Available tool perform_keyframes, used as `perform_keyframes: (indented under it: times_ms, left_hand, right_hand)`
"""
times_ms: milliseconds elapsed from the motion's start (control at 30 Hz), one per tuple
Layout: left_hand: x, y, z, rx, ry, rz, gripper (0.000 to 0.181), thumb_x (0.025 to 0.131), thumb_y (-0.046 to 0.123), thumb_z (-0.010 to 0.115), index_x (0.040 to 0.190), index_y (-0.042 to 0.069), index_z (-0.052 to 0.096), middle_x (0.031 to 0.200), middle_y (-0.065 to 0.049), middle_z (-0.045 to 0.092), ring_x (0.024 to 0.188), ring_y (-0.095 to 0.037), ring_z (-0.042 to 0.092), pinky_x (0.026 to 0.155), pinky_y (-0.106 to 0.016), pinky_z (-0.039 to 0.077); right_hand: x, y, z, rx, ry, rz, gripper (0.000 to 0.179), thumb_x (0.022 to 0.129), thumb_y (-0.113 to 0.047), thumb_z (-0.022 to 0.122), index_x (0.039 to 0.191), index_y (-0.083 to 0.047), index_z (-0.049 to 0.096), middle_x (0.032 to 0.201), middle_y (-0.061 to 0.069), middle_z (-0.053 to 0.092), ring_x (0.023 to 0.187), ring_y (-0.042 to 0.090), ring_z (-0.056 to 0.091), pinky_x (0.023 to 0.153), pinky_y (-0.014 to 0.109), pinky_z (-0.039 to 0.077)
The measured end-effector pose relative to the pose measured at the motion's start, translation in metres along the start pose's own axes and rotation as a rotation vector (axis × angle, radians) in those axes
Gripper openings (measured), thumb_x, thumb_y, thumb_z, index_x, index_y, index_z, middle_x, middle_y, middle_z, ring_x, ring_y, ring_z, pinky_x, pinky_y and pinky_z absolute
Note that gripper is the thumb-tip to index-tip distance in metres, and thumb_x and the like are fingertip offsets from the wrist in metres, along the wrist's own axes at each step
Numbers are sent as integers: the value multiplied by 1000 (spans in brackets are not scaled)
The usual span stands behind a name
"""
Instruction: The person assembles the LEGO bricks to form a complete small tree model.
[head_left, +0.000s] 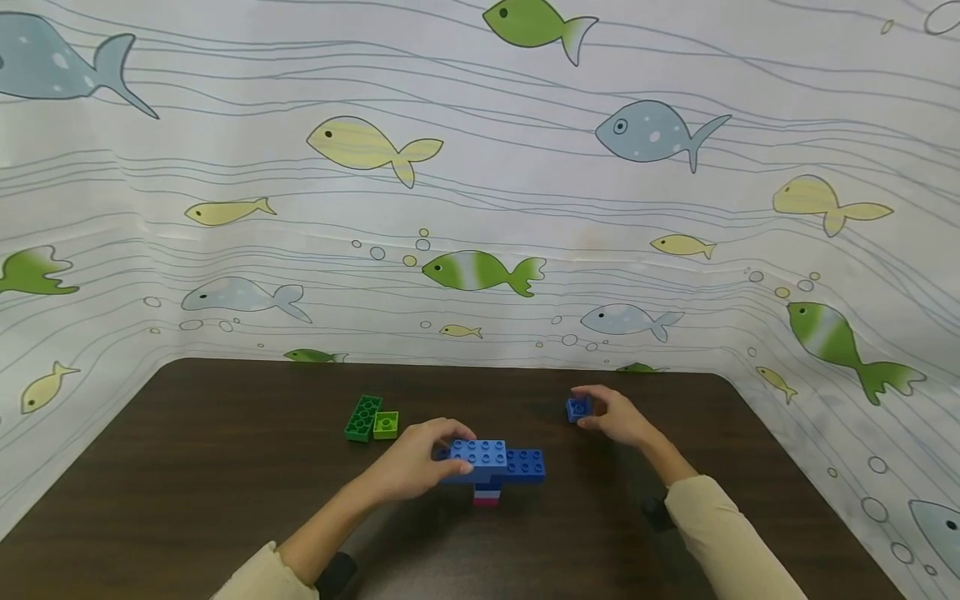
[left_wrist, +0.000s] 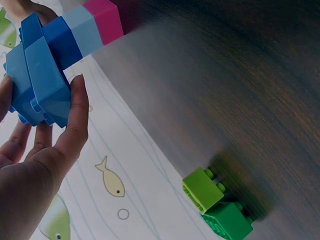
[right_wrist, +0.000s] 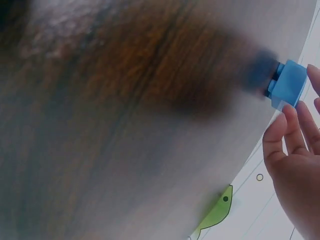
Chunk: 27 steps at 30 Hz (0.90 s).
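My left hand (head_left: pixel 420 457) grips the left end of a built block model, thumb on the near side and fingers behind. A light blue brick (head_left: pixel 478 452) tops the model, with a darker blue brick (head_left: pixel 527 465) reaching out to the right. Beneath these runs a narrow column ending in a pink brick (left_wrist: pixel 104 20). Farther back at the right, my right hand (head_left: pixel 615 417) pinches a small blue brick (head_left: pixel 577 409) between thumb and fingers. Its studs (right_wrist: pixel 272 87) face down toward the table in the right wrist view.
Left of the model, a dark green brick (head_left: pixel 363 418) and a lime green brick (head_left: pixel 386 425) lie side by side, hollow undersides up. The dark wooden table (head_left: pixel 247 475) meets a fish-patterned white backdrop (head_left: pixel 360 225) at its back and sides.
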<state>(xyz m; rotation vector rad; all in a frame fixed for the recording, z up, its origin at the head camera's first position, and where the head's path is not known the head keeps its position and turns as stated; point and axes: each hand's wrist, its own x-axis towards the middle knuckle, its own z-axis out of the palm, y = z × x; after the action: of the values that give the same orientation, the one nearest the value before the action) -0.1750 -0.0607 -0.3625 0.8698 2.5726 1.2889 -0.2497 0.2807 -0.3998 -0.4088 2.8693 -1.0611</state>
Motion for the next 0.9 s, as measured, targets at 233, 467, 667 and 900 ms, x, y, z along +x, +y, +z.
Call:
perform_keyframes:
  times_ms: [233, 467, 667, 900]
  left_hand:
    - [0, -3, 0, -3, 1, -2, 28, 83, 15, 67, 108, 7, 59, 107, -9, 59, 96, -28, 55, 77, -41, 49]
    - [0, -3, 0, 1, -2, 11, 28, 83, 15, 67, 108, 6, 59, 107, -9, 59, 95, -27, 55, 77, -41, 49]
    - [0, -2, 0, 7, -1, 9, 27, 83, 15, 67, 108, 6, 59, 107, -9, 59, 95, -28, 55, 78, -41, 49]
    - [0, 1, 1, 13, 3, -1, 27, 83, 14, 67, 108, 6, 59, 107, -10, 59, 95, -28, 55, 78, -41, 49]
  right_hand:
    - [-3, -3, 5, -29, 26, -23, 43, 80, -18, 71, 119, -4, 57, 112, 14, 53, 86, 26, 46, 67, 35, 41]
    - [-4, 2, 11, -43, 42, 55, 31, 81, -12, 69, 110, -5, 59, 98, 9, 55, 82, 22, 47, 65, 33, 40]
    - [-10, 3, 9, -47, 17, 19, 38, 80, -9, 70, 116, -3, 58, 110, 15, 58, 98, 30, 53, 82, 45, 44]
    - [-19, 3, 2, -14, -55, -29, 36, 82, -9, 68, 115, -1, 58, 112, 15, 57, 101, 31, 54, 84, 46, 45]
